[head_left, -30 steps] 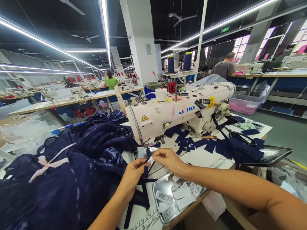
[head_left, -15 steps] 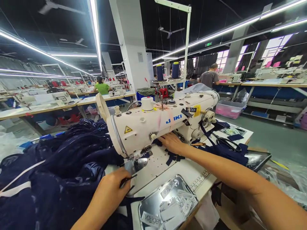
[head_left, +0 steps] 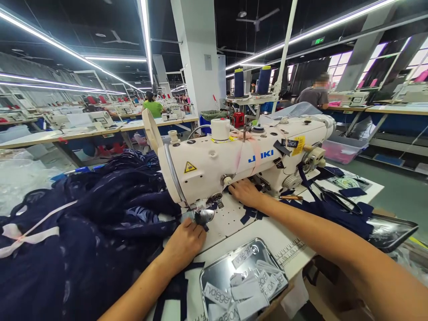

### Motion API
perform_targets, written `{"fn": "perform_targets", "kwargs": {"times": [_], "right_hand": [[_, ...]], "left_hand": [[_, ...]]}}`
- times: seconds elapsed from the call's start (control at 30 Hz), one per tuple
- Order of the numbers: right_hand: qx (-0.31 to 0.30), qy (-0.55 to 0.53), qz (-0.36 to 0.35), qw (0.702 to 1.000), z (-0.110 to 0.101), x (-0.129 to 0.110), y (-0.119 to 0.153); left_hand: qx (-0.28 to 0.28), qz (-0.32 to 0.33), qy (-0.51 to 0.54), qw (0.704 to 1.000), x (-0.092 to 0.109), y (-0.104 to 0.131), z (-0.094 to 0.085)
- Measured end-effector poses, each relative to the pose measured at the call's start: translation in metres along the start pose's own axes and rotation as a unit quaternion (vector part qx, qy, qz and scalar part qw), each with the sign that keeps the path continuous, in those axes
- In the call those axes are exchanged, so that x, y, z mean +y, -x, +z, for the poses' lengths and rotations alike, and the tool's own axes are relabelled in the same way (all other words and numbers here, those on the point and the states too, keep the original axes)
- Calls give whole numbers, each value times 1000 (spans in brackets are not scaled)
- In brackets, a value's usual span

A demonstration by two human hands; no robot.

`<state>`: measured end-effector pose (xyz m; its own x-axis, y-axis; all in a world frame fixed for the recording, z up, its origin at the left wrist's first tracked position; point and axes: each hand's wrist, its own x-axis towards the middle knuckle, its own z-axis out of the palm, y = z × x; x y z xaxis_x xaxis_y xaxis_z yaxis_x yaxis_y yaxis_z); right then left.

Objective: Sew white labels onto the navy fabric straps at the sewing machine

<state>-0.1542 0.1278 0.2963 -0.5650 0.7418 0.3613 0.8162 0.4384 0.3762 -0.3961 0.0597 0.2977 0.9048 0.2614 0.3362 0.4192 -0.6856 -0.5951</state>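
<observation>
A white JUKI sewing machine (head_left: 207, 165) stands in front of me. My left hand (head_left: 187, 243) is at the presser foot (head_left: 202, 216), with its fingers pinched together. A small dark bit shows by the fingertips, but what they hold is mostly hidden. Under the machine's arm, my right hand (head_left: 246, 192) lies on the bed with fingers stretched out, next to small navy fabric pieces (head_left: 249, 214). Its fingertips are partly hidden. In front of the machine, a metal tray (head_left: 205, 272) holds several printed white labels (head_left: 250, 290).
Heaped navy fabric (head_left: 83, 227) with a pale ribbon (head_left: 43, 236) covers the left side. Black-handled scissors (head_left: 341, 200) and a wooden-handled tool (head_left: 290, 197) lie to the right, near another metal tray (head_left: 391, 229). Navy thread cones (head_left: 263, 81) stand behind. Other people work farther back.
My left hand has moved up and forward to the presser foot; the thin dark thing at its fingers is now mostly hidden. My right hand stays under the arm. The view has shifted slightly.
</observation>
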Motion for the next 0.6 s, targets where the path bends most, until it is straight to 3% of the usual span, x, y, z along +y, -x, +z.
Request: {"fn": "perform_targets", "kwargs": {"times": [0.27, 0.43, 0.6], "right_hand": [[8, 25, 46, 999, -14, -9, 7], [-31, 13, 37, 999, -11, -12, 4], [-32, 10, 55, 998, -12, -10, 1]], "left_hand": [[-6, -10, -10, 1000, 5, 13, -4], [6, -18, -8, 1000, 6, 14, -3], [4, -21, -6, 1000, 6, 15, -3]]}}
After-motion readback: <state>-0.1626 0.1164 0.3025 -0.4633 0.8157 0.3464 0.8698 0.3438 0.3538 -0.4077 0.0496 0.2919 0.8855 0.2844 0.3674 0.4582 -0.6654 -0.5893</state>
